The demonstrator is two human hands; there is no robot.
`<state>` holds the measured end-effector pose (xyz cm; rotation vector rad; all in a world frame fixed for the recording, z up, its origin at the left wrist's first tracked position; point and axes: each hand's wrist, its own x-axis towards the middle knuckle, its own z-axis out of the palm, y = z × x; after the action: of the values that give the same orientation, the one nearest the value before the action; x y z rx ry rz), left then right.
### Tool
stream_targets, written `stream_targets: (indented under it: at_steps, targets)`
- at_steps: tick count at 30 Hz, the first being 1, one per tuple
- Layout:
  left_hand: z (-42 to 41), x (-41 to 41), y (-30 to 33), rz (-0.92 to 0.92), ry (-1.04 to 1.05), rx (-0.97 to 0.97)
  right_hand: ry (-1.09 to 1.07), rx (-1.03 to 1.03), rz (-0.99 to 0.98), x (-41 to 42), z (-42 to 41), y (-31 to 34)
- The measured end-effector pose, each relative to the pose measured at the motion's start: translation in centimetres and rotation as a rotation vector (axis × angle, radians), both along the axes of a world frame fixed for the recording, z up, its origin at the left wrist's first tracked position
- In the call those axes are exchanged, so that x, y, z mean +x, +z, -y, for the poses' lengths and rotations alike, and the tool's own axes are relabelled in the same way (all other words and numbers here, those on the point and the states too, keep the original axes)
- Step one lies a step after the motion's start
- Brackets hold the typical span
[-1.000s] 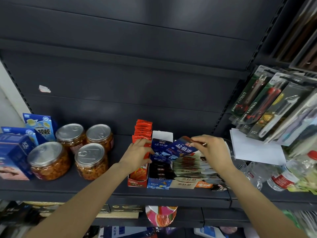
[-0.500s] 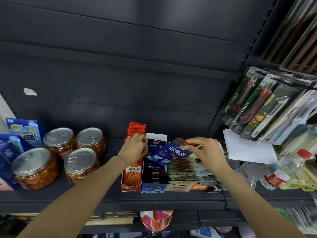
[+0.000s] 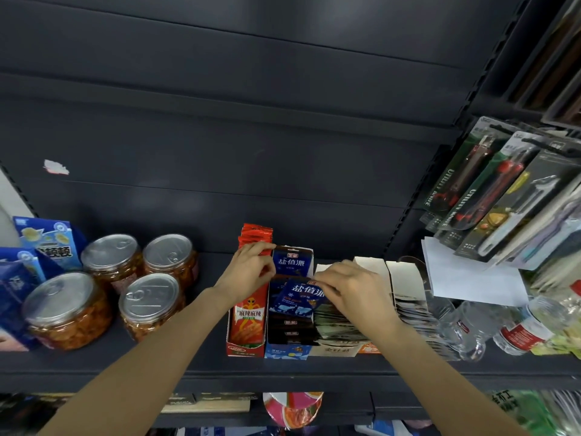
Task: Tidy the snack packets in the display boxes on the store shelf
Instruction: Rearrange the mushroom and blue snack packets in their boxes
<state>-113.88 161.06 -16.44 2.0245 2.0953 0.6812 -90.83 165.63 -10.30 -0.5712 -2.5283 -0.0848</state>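
Note:
Several narrow display boxes stand side by side on the dark shelf (image 3: pixel 195 369). A red box (image 3: pixel 246 338) holds red packets, a blue box (image 3: pixel 287 352) holds dark blue packets, and a beige box (image 3: pixel 336 350) holds greenish packets. My right hand (image 3: pixel 352 291) pinches the top edge of a blue snack packet (image 3: pixel 298 300) tilted over the blue box. My left hand (image 3: pixel 251 272) rests on the red packets, its fingers against an upright blue packet (image 3: pixel 292 262) at the box's back.
Several lidded jars (image 3: pixel 67 309) stand at the left, beside blue cartons (image 3: pixel 47 243). Clear water bottles (image 3: pixel 522 328) lie at the right by a white paper (image 3: pixel 471 278). Carded utility knives (image 3: pixel 490 196) hang at the right. A lower shelf shows below.
My right hand has lowered the blue packet down and left over the blue box. My left hand shifted slightly toward the upright blue packet. The camera view has drifted.

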Motion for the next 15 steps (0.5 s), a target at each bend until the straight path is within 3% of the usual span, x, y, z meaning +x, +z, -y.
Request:
stream_targets:
  at_steps: [11,15]
  targets:
    - [-0.5,-0.4,0.4,0.06,-0.002,-0.054,-0.008,-0.028,-0.057,-1.0,-0.4,0.3]
    - [-0.4,-0.2,0.2,0.078,0.014,-0.053,0.041,-0.001,0.021,-1.2,-0.1,-0.3]
